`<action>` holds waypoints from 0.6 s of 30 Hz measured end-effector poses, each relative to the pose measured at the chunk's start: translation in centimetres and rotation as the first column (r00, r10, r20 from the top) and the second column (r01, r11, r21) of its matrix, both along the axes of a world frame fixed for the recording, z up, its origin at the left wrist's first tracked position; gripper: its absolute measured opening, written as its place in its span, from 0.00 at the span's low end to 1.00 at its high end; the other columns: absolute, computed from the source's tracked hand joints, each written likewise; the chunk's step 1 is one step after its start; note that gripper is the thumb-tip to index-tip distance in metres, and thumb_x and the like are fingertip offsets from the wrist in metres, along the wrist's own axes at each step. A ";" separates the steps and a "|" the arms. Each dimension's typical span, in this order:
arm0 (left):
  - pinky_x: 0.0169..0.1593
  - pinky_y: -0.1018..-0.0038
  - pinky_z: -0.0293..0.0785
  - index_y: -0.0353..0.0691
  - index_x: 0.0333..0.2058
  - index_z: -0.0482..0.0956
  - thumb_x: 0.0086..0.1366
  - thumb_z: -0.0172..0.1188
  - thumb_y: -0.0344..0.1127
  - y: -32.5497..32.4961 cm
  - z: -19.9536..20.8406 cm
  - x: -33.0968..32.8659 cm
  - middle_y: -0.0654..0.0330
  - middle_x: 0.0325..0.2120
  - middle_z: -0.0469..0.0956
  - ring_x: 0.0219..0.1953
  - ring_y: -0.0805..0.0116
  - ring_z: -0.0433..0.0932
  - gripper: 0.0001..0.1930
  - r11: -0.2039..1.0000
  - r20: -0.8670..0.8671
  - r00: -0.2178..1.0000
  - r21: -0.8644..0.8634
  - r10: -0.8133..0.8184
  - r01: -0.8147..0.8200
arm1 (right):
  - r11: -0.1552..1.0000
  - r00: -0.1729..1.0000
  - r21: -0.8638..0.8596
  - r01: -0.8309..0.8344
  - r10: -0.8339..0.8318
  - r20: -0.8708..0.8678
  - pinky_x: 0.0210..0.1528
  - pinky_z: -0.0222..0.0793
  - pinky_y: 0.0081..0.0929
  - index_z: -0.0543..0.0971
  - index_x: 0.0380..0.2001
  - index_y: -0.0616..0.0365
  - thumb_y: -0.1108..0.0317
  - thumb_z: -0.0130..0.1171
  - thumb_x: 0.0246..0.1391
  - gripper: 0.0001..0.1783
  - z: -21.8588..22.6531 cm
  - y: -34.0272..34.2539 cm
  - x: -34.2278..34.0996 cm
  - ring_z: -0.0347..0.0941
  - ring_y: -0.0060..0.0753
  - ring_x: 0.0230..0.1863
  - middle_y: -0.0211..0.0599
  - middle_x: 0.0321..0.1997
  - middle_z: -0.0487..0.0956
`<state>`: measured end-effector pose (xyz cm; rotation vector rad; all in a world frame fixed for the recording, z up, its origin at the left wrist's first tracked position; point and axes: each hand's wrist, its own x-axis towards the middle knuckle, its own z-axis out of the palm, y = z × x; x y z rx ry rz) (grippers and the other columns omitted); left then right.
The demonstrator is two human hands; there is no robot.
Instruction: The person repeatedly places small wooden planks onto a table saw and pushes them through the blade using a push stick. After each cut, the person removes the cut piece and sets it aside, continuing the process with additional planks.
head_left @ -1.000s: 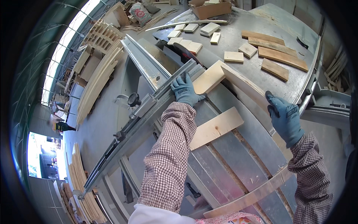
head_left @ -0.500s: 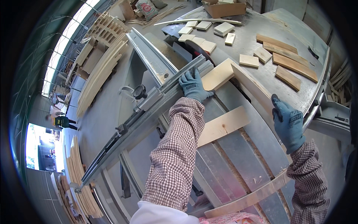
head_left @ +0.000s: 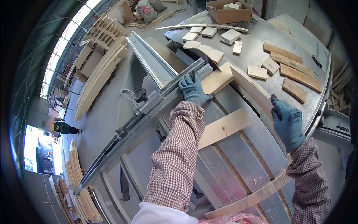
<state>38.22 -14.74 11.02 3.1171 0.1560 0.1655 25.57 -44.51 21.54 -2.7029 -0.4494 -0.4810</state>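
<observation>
My left hand (head_left: 193,89), in a blue work glove, is closed over the metal fence (head_left: 149,102), its thumb along the near edge of a short pale board (head_left: 217,80). That board lies flat against the fence, its far edge at the dark round saw blade (head_left: 206,59). A longer pale strip of wood (head_left: 253,89) stands on edge from the short board's right end toward me. My right hand (head_left: 287,121), gloved alike, has its fingers closed at the strip's near end. Another flat board (head_left: 224,127) lies across the slotted metal saw table (head_left: 227,164).
Several small pale blocks (head_left: 257,72) and brown slats (head_left: 300,77) lie on the table beyond the blade. A cardboard box (head_left: 229,14) of wood pieces stands at the back. Long planks (head_left: 100,78) are stacked on the left floor; a person (head_left: 61,127) stands farther left.
The blade and the loose blocks sit lower and farther right in view, and the blade is closer against the short board. Both hands keep nearly the same place and grip.
</observation>
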 end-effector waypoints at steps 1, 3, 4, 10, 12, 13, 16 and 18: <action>0.62 0.54 0.39 0.40 0.64 0.48 0.31 0.70 0.66 -0.2 0.0 0.0 0.47 0.56 0.54 0.59 0.51 0.50 0.65 1.000 -0.003 1.000 -0.010 0.003 -0.003 | 1.000 1.000 -0.013 -0.003 0.004 0.021 0.31 0.72 0.33 0.75 0.44 0.62 0.74 0.56 0.49 0.17 -0.2 -0.2 0.0 0.76 0.46 0.28 0.48 0.31 0.78; 0.62 0.54 0.39 0.40 0.64 0.48 0.31 0.70 0.66 -0.5 0.1 0.2 0.47 0.56 0.54 0.59 0.50 0.50 0.65 1.000 0.010 1.000 -0.013 -0.001 0.001 | 0.999 1.000 -0.039 0.010 -0.009 0.013 0.31 0.72 0.34 0.74 0.46 0.61 0.74 0.55 0.49 0.18 0.3 0.0 0.0 0.76 0.46 0.28 0.48 0.32 0.78; 0.62 0.54 0.39 0.40 0.64 0.47 0.31 0.70 0.66 -0.4 0.0 0.1 0.47 0.57 0.53 0.60 0.50 0.49 0.65 1.000 0.010 1.000 -0.013 0.002 -0.002 | 0.999 1.000 -0.050 0.012 -0.012 0.001 0.32 0.71 0.34 0.74 0.47 0.61 0.74 0.55 0.50 0.18 0.4 0.3 -0.1 0.76 0.46 0.29 0.48 0.32 0.78; 0.63 0.54 0.37 0.41 0.64 0.46 0.32 0.71 0.64 -0.5 0.7 -0.2 0.48 0.57 0.52 0.61 0.51 0.48 0.65 1.000 -0.026 1.000 -0.022 0.008 -0.009 | 0.999 1.000 -0.040 0.016 -0.016 0.001 0.32 0.71 0.36 0.74 0.44 0.59 0.74 0.53 0.50 0.15 0.6 0.3 -0.1 0.75 0.48 0.29 0.47 0.32 0.77; 0.64 0.53 0.35 0.42 0.65 0.43 0.32 0.71 0.63 -0.7 0.9 0.0 0.49 0.57 0.51 0.62 0.51 0.46 0.65 0.999 -0.070 0.998 -0.036 0.010 -0.012 | 0.999 0.999 -0.035 0.029 -0.029 -0.018 0.32 0.71 0.37 0.74 0.42 0.59 0.73 0.53 0.50 0.14 0.6 0.2 -0.1 0.75 0.48 0.29 0.47 0.32 0.77; 0.64 0.53 0.35 0.42 0.64 0.44 0.32 0.71 0.63 -0.7 0.8 -0.1 0.49 0.58 0.51 0.62 0.51 0.46 0.65 0.999 -0.053 0.999 -0.041 0.008 -0.010 | 0.999 0.999 -0.026 0.030 -0.031 -0.021 0.32 0.71 0.37 0.75 0.41 0.59 0.73 0.53 0.49 0.13 0.3 0.1 -0.1 0.75 0.48 0.30 0.47 0.31 0.77; 0.64 0.53 0.36 0.42 0.64 0.45 0.32 0.71 0.63 -0.1 0.8 -0.1 0.48 0.58 0.51 0.62 0.50 0.47 0.64 0.999 -0.060 0.998 -0.035 0.013 -0.015 | 0.999 0.999 0.032 0.027 -0.026 -0.021 0.33 0.71 0.38 0.75 0.38 0.58 0.73 0.54 0.48 0.12 -0.3 0.6 0.7 0.75 0.48 0.30 0.45 0.31 0.77; 0.64 0.53 0.37 0.42 0.65 0.43 0.32 0.71 0.63 -0.2 1.0 -0.3 0.47 0.58 0.51 0.62 0.48 0.47 0.65 0.999 -0.054 0.998 -0.036 0.011 -0.013 | 0.998 1.000 0.061 0.027 -0.027 -0.001 0.34 0.71 0.38 0.76 0.37 0.57 0.72 0.55 0.47 0.11 -0.6 1.2 2.1 0.75 0.47 0.31 0.45 0.31 0.78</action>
